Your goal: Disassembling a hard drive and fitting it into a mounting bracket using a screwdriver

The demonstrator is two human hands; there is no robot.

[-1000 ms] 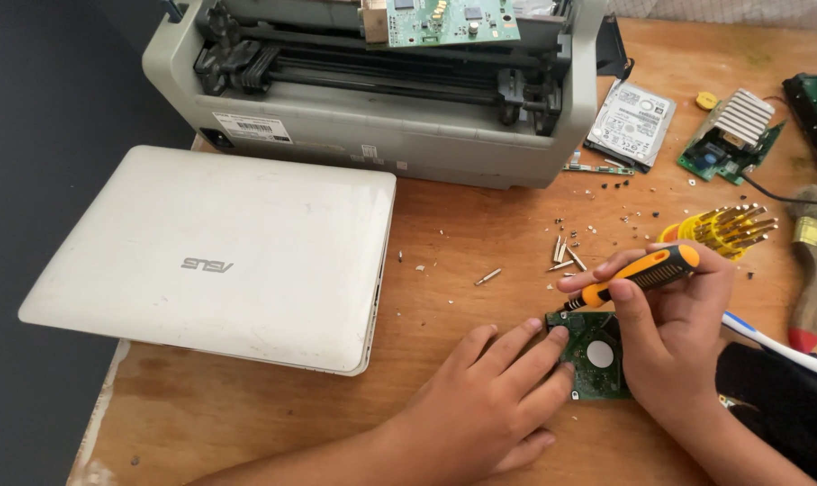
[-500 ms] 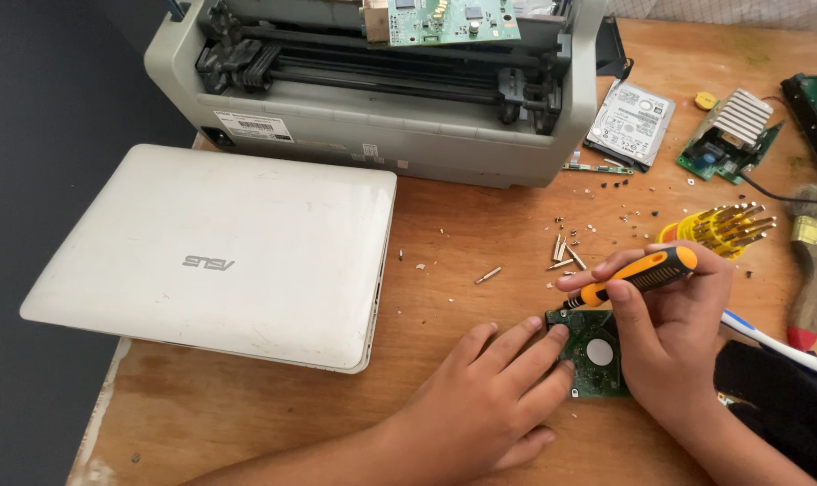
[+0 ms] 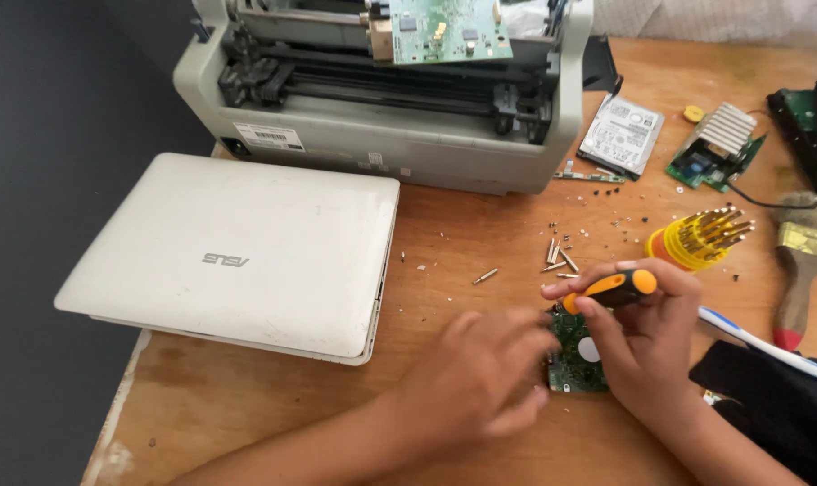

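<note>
Hands meet over a small green circuit-board drive lying flat on the wooden tabletop. Right hand is clenched around an orange-and-black screwdriver, its tip down at the drive's upper edge. Left hand, blurred, rests palm down against the drive's left side, fingers loosely curled and holding nothing. Loose screws lie just beyond the hands; a closed white laptop sits well to their left.
</note>
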